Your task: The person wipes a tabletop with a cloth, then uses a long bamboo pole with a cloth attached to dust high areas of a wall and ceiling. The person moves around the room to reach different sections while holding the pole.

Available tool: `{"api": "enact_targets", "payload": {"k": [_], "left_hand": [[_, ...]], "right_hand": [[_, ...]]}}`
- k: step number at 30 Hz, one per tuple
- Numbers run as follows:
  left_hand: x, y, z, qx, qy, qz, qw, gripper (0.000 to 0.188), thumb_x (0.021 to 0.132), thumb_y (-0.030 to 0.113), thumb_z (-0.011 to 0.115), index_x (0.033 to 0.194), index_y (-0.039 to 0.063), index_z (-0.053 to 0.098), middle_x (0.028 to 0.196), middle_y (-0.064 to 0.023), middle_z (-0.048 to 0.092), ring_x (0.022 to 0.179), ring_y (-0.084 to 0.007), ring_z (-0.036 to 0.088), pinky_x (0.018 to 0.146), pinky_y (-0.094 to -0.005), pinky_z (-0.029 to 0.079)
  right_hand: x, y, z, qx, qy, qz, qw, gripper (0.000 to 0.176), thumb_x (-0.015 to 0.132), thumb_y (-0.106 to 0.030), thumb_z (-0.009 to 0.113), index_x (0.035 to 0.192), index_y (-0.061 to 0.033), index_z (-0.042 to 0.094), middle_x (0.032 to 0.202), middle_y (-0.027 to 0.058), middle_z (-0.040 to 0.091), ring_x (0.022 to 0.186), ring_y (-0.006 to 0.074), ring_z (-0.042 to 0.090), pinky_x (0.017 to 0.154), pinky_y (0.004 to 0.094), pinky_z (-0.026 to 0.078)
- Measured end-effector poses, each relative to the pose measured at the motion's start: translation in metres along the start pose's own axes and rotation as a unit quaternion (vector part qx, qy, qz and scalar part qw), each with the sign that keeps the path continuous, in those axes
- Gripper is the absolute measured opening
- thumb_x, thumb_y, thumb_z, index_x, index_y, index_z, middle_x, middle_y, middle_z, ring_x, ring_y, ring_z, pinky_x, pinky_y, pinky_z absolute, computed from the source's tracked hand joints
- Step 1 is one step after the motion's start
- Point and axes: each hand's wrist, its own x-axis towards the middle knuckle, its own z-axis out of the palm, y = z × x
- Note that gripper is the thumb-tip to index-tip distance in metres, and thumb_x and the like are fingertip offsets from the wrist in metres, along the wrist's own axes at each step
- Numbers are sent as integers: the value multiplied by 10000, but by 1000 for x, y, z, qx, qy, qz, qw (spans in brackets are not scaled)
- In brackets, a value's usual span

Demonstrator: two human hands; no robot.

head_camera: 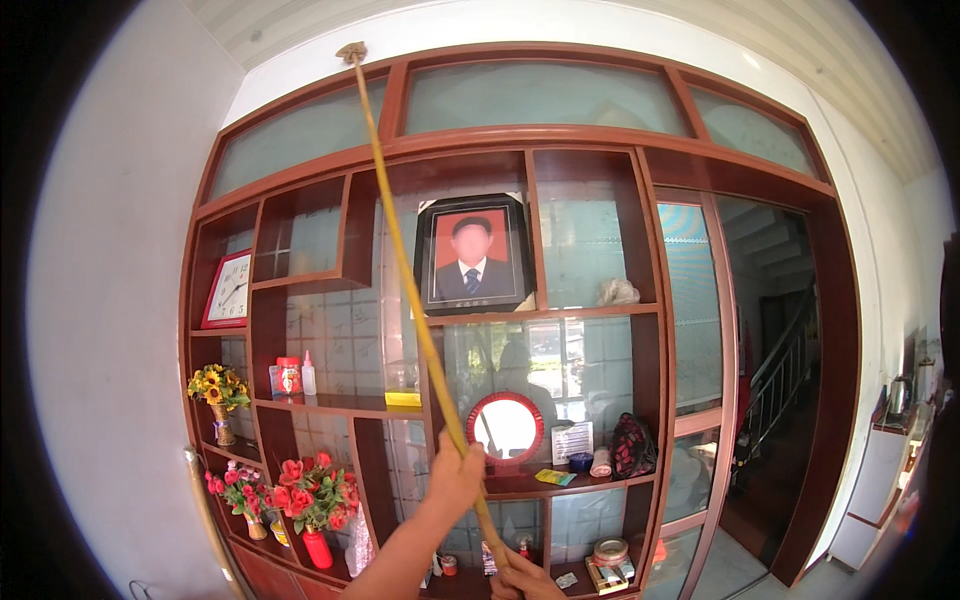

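Observation:
A long yellow bamboo pole slants up and to the left across the view. My left hand is closed around its lower part. Below that, at the bottom edge of the picture, my right hand grips the same pole near its lower end. A bunched brown cloth is fixed to the pole's tip. It appears against the white wall strip above the wooden display cabinet; whether it touches the wall I cannot tell.
Behind the pole stands a black-framed portrait. The shelves hold a red-rimmed clock, a round red-framed mirror, artificial red flowers in a red vase, and sunflowers. At right, a glazed door adjoins a dark stairway.

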Motion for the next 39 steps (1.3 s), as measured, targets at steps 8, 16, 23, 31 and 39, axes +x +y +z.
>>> {"api": "enact_targets", "payload": {"k": [8, 16, 23, 31, 39], "left_hand": [[-29, -15, 108, 108, -151, 71, 980, 626, 1018, 317, 550, 1456, -52, 295, 893, -315, 675, 856, -510, 682, 796, -548, 526], [50, 75, 256, 145, -271, 165, 937, 627, 1031, 294, 543, 1529, 27, 272, 943, -289, 681, 862, -405, 706, 793, -489, 546], [104, 130, 316, 240, -254, 207, 914, 775, 1015, 244, 554, 1657, 160, 128, 1148, -298, 700, 1057, -460, 687, 946, -536, 531], [134, 147, 261, 232, -194, 213, 929, 791, 1024, 231, 508, 1672, 304, 60, 1127, -287, 712, 1047, -451, 693, 938, -514, 517], [111, 109, 195, 241, -157, 164, 943, 808, 1043, 231, 494, 1671, 255, -15, 977, -283, 719, 895, -469, 702, 814, -544, 533]], "right_hand": [[-48, 30, -77, 69, 24, -131, 989, 379, 1033, -400, 631, 1371, -278, 509, 641, -11, 343, 468, 110, 297, 439, 245, 293], [-69, -97, -50, -6, 74, -382, 921, 508, 1064, -315, 557, 1516, -271, 330, 668, 16, 428, 484, 146, 429, 426, 307, 377], [-29, -242, -31, -73, 104, -454, 882, 609, 1111, -271, 394, 1659, -334, 136, 661, -33, 375, 459, 76, 344, 383, 233, 323], [9, -278, -6, -120, 111, -375, 913, 481, 1128, -323, 398, 1587, -408, 281, 714, -42, 416, 473, 60, 343, 396, 214, 320], [28, -213, -10, -107, 55, -332, 936, 625, 1109, -264, 459, 1662, -365, 185, 720, -28, 398, 515, 79, 344, 452, 230, 319]]}}
